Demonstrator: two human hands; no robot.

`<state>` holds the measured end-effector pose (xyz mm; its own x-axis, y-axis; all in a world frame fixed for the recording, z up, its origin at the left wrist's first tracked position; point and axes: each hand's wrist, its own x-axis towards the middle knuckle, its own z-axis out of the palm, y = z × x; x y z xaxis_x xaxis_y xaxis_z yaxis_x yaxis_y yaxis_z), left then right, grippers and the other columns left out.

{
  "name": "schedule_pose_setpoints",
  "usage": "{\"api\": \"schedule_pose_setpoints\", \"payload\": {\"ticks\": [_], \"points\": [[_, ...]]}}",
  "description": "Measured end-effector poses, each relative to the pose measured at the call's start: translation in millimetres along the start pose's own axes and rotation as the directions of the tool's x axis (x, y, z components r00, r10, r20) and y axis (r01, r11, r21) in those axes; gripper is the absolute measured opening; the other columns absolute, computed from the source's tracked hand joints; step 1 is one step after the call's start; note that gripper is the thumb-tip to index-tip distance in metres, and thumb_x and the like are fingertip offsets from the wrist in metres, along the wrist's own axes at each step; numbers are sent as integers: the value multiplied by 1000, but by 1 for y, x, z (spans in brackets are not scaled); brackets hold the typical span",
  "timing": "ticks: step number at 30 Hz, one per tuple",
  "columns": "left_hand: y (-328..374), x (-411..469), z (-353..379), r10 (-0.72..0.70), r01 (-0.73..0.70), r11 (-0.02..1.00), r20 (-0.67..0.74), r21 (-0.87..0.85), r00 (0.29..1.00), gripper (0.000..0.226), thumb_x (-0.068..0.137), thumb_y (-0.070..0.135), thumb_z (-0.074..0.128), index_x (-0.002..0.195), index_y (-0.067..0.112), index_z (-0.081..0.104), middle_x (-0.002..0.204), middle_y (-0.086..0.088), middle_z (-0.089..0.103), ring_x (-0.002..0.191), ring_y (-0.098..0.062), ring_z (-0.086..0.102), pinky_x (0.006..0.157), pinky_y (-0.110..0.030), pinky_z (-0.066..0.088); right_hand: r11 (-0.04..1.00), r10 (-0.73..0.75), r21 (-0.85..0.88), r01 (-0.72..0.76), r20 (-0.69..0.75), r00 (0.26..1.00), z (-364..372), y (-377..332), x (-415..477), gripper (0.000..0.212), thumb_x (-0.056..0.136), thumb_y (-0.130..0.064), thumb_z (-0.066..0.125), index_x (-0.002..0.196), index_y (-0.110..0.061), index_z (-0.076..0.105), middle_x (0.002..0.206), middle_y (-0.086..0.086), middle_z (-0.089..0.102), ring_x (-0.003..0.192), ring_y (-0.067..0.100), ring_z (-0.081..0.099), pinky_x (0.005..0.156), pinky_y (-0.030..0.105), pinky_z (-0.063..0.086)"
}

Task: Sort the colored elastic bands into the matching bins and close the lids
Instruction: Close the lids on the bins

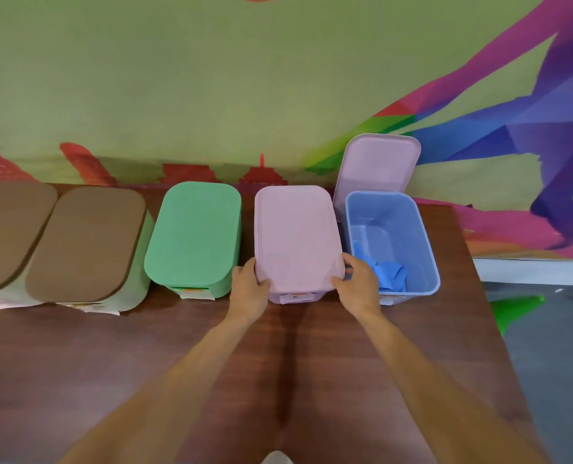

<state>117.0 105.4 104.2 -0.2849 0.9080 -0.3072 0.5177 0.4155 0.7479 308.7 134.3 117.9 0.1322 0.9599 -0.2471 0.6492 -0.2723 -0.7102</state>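
A pink bin stands at the middle of the row with its pink lid lying flat on top. My left hand grips the lid's near left corner and my right hand grips its near right corner. To the right, a blue bin stands open with blue elastic bands in its bottom. A second pink lid leans upright against the wall behind the blue bin. Left of the pink bin sits a green bin with its green lid on.
Two bins with brown lids stand at the far left of the wooden table. The table's right edge runs close beside the blue bin, with grey floor beyond. A painted wall rises right behind the bins.
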Motion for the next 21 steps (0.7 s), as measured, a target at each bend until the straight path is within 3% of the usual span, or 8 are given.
{"api": "schedule_pose_setpoints", "payload": {"ticks": [6,11,16,18,21], "points": [[-11,9,-3,52,-52,998,5,-38,999,39,80,2,62,118,8,59,101,-15,62,94,-30,53,87,-38,47,987,83,142,-78,-29,996,0,-8,-8,51,79,6,66,127,-9,56,122,7,64,100,14,58,85,20,44],[-20,13,-6,66,-63,995,40,-78,997,46,76,3,65,120,14,60,100,-13,64,96,-32,58,89,-45,50,976,122,185,-112,-42,992,4,-9,-15,52,79,6,67,128,-8,55,123,8,62,108,20,59,86,20,44],[-20,13,-4,50,-48,995,23,-87,998,45,77,3,66,121,12,60,101,-13,64,93,-31,60,90,-45,51,987,111,122,-102,-66,992,5,-10,-17,51,81,-1,68,129,-13,53,121,9,62,106,23,60,86,27,47],[-12,10,-9,53,-51,997,35,-53,998,45,78,5,66,122,9,57,105,-15,62,99,-33,58,93,-43,48,991,110,86,-106,-40,993,3,-12,-15,50,81,-2,69,128,-12,53,121,10,62,108,24,59,88,30,48],[-3,3,-17,52,-53,998,37,21,998,62,82,5,65,138,4,40,123,-17,49,114,-33,49,101,-37,38,994,106,20,-106,30,994,-6,-15,-10,51,80,-4,71,127,-11,52,121,10,63,108,23,59,83,27,47]]}}
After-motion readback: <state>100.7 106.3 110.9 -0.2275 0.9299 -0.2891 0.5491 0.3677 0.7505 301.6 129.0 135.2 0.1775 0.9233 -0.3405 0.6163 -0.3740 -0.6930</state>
